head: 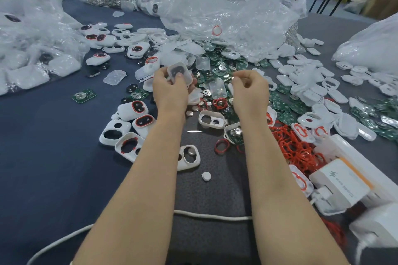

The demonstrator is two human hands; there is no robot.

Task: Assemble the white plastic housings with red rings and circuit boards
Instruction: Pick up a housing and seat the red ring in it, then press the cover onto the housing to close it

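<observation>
**Housing in your left hand, small part pinched in your right**

Your left hand (170,90) closes around a white plastic housing (179,74), thumb on its near face and the other fingers curled behind it. It stands nearly upright, clear of the table (43,157), with dark openings showing through its pale shell. Your right hand (251,88) is curled almost closed, thumb and forefinger pinching something small and silvery at their tips; it is too small to name.

The housing looks light, stiff and smooth, with rounded corners that could slip from your grip, so hold it by the long edges and keep your thumb off the openings. The shell looks thin, so squeeze gently.

Below your right fingers lies a loose red ring (219,103), and further toward your right elbow a tangled heap of red rings (297,148). These look soft, rubbery and floppy: lift one by its rim so it does not drag its neighbours. Just beyond your fingertips, green circuit boards (217,56) lie piled flat. They are rigid and thin with metal discs on them; take them by the edges. Crinkled clear plastic bags (226,6) rise behind the pile.
</observation>
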